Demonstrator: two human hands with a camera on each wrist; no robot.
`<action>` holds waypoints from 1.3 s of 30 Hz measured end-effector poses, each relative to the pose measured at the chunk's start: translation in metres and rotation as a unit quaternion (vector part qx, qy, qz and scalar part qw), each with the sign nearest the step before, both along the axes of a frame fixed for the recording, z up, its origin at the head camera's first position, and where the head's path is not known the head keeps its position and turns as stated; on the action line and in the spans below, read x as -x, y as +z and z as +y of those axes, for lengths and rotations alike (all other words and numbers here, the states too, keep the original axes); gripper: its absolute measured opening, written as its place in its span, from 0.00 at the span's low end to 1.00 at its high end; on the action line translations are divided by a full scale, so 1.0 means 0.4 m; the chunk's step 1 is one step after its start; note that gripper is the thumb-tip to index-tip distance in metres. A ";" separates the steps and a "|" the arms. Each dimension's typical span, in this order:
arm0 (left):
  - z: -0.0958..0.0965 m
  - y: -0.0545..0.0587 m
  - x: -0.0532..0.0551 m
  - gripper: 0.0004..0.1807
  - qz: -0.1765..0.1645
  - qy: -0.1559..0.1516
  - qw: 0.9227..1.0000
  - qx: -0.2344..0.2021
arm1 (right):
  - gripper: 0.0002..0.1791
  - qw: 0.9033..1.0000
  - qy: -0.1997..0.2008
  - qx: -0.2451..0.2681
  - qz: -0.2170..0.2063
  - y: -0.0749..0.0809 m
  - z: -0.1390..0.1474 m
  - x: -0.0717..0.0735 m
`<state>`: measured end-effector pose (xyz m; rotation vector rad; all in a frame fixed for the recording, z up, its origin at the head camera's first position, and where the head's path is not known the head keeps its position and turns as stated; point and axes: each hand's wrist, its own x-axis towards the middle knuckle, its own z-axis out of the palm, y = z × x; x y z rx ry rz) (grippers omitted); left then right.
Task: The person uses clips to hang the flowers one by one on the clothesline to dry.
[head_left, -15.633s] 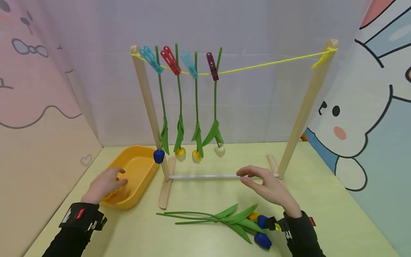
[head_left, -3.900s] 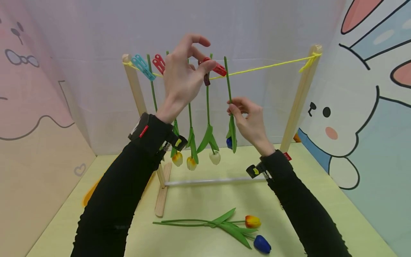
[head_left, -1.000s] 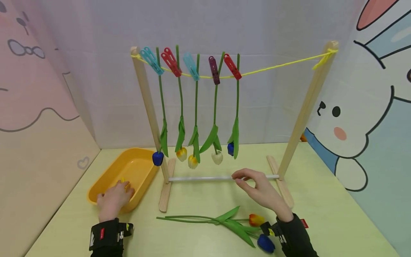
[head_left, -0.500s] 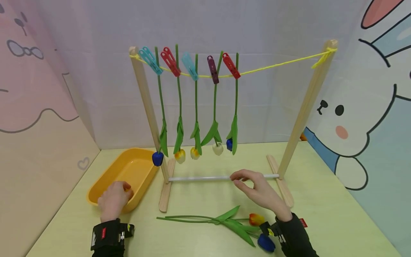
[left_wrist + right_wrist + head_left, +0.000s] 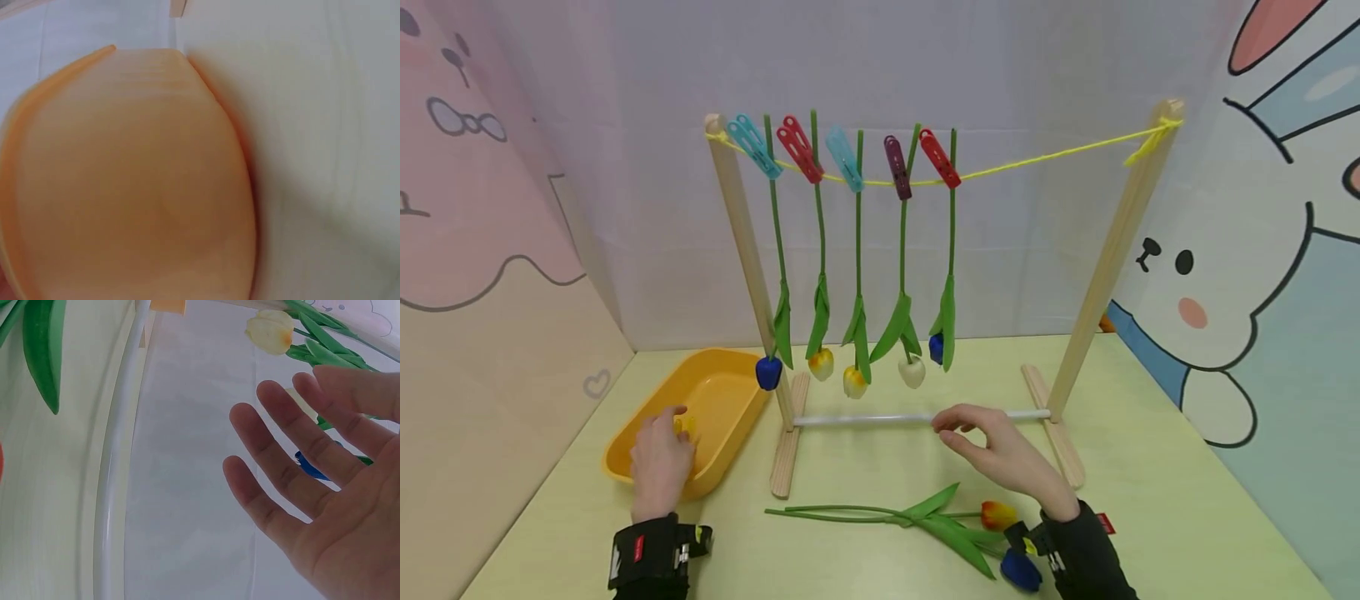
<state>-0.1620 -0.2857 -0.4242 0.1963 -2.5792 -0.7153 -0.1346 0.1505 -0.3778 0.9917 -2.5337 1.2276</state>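
My left hand (image 5: 660,462) is down in the orange tray (image 5: 730,392), its fingers by a yellow clothespin (image 5: 685,427); whether they pinch it is hidden. In the left wrist view only the tray shows clearly. My right hand (image 5: 1003,450) hovers in front of the white crossbar (image 5: 865,419), holding nothing, its fingers apart and slightly bent in the right wrist view. Five-petal detail is too small to see on the tulips hanging head down from the yellow string (image 5: 1037,158), each under a clothespin; the rightmost is a blue tulip (image 5: 936,348) under a red clothespin (image 5: 940,158).
Two tulips lie on the table in front of the rack, one orange-yellow tulip (image 5: 998,514) and one blue tulip (image 5: 1020,570), close below my right wrist. Wooden posts (image 5: 1116,258) hold the string at both ends. The string's right half carries no flowers.
Earlier, my hands clipped the blue tulip at the right of the row with a red clothespin. My left hand then returned to the tray, where its fingers shifted and the yellow clothespin came into view.
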 end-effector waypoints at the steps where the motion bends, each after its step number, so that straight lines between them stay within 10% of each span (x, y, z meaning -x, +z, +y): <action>1: 0.003 0.002 0.001 0.19 0.015 -0.001 1.000 -0.005 | 0.08 1.000 0.003 -0.001 -0.001 0.000 0.000 0.000; 9: 0.017 0.020 0.017 0.17 0.094 -0.034 0.994 -0.041 | 0.09 1.000 0.017 -0.006 -0.006 -0.004 -0.002 -0.004; 26: 0.059 0.072 0.012 0.16 0.111 -0.019 0.983 -0.146 | 0.14 0.979 0.110 -0.155 -0.071 -0.029 -0.059 -0.036; 39: 0.079 0.077 0.024 0.15 0.225 -0.008 0.965 -0.135 | 0.15 0.974 0.106 -0.187 -0.064 -0.038 -0.092 -0.047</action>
